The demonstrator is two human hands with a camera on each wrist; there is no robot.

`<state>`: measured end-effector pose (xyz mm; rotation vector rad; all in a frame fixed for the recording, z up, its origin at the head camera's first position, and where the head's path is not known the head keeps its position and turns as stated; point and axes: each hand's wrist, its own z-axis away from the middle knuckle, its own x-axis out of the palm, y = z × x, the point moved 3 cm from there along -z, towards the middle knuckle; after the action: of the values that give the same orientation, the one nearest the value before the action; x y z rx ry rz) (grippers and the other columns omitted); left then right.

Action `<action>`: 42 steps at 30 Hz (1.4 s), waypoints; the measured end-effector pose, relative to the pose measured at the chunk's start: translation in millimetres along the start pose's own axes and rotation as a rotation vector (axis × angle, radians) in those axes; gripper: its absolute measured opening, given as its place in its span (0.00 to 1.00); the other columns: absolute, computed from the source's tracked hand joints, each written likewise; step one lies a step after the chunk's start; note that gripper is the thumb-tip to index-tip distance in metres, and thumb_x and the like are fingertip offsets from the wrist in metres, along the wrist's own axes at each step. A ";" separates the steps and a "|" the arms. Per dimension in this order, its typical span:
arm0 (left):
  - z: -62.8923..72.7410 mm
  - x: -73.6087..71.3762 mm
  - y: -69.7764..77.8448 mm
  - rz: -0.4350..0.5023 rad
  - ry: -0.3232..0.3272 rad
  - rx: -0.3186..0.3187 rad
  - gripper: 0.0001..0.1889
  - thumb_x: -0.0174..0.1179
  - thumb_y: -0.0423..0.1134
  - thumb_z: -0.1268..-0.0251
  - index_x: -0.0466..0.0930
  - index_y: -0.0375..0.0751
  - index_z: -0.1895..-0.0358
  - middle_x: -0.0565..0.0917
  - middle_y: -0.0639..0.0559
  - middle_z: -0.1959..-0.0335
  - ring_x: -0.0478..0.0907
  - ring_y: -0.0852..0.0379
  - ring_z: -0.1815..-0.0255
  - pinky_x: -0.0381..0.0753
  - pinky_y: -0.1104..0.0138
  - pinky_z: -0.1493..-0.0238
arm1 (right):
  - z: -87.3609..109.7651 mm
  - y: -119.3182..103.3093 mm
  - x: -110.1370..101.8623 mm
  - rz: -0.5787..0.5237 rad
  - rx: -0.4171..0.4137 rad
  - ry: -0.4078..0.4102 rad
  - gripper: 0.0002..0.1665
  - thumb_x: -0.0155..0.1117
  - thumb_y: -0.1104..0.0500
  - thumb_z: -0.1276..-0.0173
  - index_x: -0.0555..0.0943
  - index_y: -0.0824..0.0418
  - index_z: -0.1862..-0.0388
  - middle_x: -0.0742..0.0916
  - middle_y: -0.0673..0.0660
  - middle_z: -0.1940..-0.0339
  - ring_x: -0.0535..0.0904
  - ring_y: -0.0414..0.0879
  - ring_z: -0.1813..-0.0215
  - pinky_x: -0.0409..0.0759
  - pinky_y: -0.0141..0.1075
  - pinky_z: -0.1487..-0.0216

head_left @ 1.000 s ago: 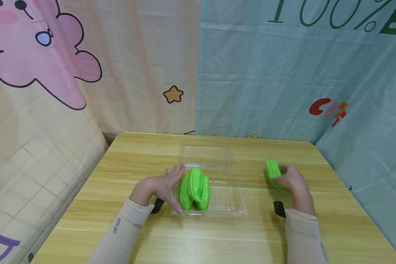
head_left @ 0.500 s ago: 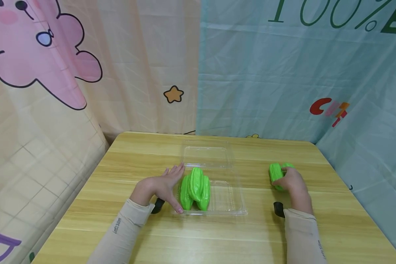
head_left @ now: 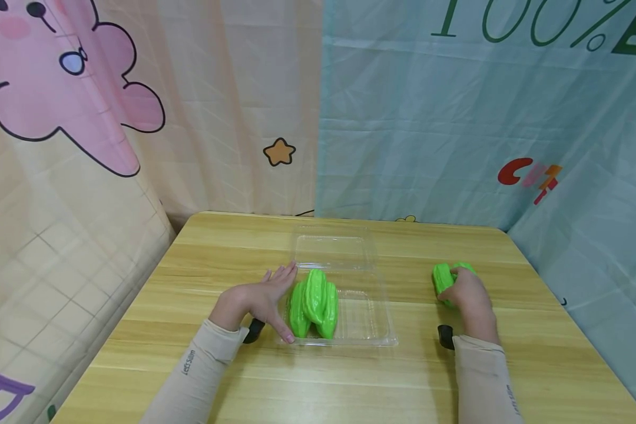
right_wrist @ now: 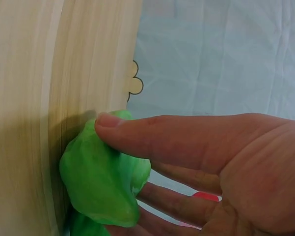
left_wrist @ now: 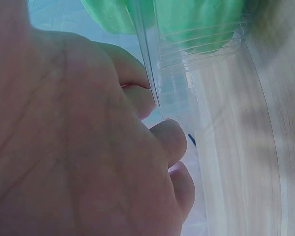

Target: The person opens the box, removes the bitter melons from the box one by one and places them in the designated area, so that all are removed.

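Note:
My left hand [head_left: 259, 299] lies spread along the left side of a clear plastic clamshell box [head_left: 365, 338] in the head view. The left wrist view shows its fingers [left_wrist: 169, 140] touching the box's thin rim. Several bright green, ridged star fruits [head_left: 314, 296] are piled in the left part of that box. On the right of the table, my right hand [head_left: 473, 299] grips a green star fruit [head_left: 442, 280]. Its thumb lies across the star fruit [right_wrist: 95, 179] in the right wrist view, with the other fingers behind. More green [head_left: 463, 267] shows beyond this hand.
The box's clear lid [head_left: 331, 250] lies folded back toward the far edge of the wooden table [head_left: 403, 377]. Printed curtains [head_left: 233, 106] hang behind and beside the table. A dark strap piece [head_left: 446, 337] juts from the right wrist.
My right hand and the star fruit at it have shifted slightly; more green behind the hand has come into sight. The left hand and the box stay put.

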<state>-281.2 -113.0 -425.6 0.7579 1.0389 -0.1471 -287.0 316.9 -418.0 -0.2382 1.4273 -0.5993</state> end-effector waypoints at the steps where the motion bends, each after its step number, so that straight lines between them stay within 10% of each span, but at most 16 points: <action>1: 0.0 0.1 0.0 0.002 0.000 -0.001 0.80 0.82 0.61 0.64 0.26 0.34 0.20 0.28 0.40 0.19 0.27 0.42 0.19 0.29 0.49 0.23 | 0.2 -0.1 -0.3 0.004 0.004 0.003 0.48 0.75 0.65 0.45 0.61 0.79 0.30 0.71 0.82 0.39 0.70 0.71 0.44 0.74 0.62 0.44; 11: 0.8 -0.5 1.6 0.006 -0.001 0.003 0.80 0.82 0.61 0.64 0.26 0.34 0.20 0.28 0.40 0.19 0.27 0.42 0.19 0.29 0.49 0.23 | 8.8 -10.1 -9.3 -0.001 0.009 0.028 0.46 0.73 0.61 0.39 0.61 0.74 0.27 0.70 0.81 0.36 0.69 0.74 0.42 0.75 0.63 0.48; 25: 1.0 -0.3 0.6 0.009 -0.005 -0.008 0.81 0.82 0.62 0.65 0.25 0.36 0.20 0.26 0.43 0.19 0.26 0.43 0.19 0.29 0.49 0.23 | 54.6 -80.1 -25.3 -0.274 -0.313 -0.054 0.53 0.69 0.42 0.31 0.56 0.66 0.20 0.69 0.71 0.27 0.68 0.68 0.30 0.73 0.61 0.37; 42: 1.4 -0.9 2.8 0.005 -0.005 -0.002 0.80 0.82 0.60 0.64 0.26 0.35 0.20 0.26 0.42 0.19 0.27 0.43 0.19 0.28 0.49 0.23 | 73.4 -137.0 37.4 -0.484 -0.531 -0.350 0.40 0.68 0.54 0.28 0.63 0.62 0.23 0.78 0.64 0.34 0.74 0.62 0.34 0.78 0.54 0.40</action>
<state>-279.4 -112.0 -423.1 0.7580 1.0318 -0.1439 -248.3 169.3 -370.5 -1.0804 1.1620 -0.5213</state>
